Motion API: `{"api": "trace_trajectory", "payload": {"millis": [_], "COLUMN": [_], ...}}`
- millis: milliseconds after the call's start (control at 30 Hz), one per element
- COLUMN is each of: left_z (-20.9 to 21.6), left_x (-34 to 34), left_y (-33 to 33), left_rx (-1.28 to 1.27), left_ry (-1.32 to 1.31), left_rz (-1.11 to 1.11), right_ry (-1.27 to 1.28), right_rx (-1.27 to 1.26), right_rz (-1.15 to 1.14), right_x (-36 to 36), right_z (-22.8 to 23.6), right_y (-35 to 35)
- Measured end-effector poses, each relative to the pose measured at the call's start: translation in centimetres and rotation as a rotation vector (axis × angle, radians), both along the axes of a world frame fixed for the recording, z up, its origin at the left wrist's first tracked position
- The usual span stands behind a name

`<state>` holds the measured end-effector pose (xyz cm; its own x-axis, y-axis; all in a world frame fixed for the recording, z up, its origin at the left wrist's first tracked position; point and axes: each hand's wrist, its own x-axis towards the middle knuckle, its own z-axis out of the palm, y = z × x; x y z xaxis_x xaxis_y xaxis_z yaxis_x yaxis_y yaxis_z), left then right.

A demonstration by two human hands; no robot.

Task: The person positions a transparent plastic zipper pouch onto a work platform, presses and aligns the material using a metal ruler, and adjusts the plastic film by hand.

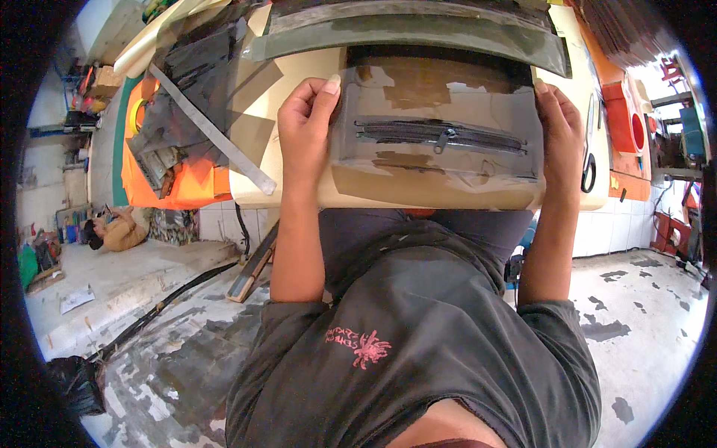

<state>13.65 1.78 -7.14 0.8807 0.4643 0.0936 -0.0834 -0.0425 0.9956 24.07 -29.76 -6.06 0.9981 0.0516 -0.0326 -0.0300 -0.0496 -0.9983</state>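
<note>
Between my hands, a translucent grey-brown plastic panel (pixel 441 170) lies at the table's near edge. A black zipper (pixel 485 140) runs across it, with its metal pull (pixel 443 140) near the middle. My left hand (pixel 308 108) grips the panel's left edge, thumb on top and fingers curled beneath. At the opposite edge, my right hand (pixel 560 119) pinches the panel the same way, thumb near the upper corner. Just beyond the panel lies a long dark green plastic strip (pixel 411 31), bowed and glossy. The panel's underside is hidden.
A metal ruler (pixel 213 128) lies left, beside dark plastic sheets (pixel 196 75), a yellow tape roll (pixel 137 116) and orange material (pixel 146 185). Right of my hand are scissors (pixel 588 173) and a red tape dispenser (pixel 623 117). Another person (pixel 123 230) is on the floor far left.
</note>
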Motion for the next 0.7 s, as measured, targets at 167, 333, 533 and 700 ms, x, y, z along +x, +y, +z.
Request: {"api": "trace_trajectory", "payload": {"millis": [167,333,533,700], "left_z": [-0.4,0.4,1.3,1.9], "left_x": [0.4,-0.4,-1.1,-3.3], "left_y": [0.3,0.4,-0.9,-0.5], "left_rx": [0.208,0.092,0.061,0.206], "left_ry": [0.013,0.063,0.051,0.103], "left_rz": [0.058,0.122,0.097,-0.020], "right_ry": [-0.097,-0.080,-0.028,0.018], "right_rx": [-0.040,0.000,0.078,0.035], "right_rz": [0.000,0.004,0.019,0.062], "right_x": [-0.1,0.2,-1.0,-3.0], "right_z": [-0.5,-0.8,0.7,1.8], "right_y": [-0.7,0.3,-0.6,-2.0]}}
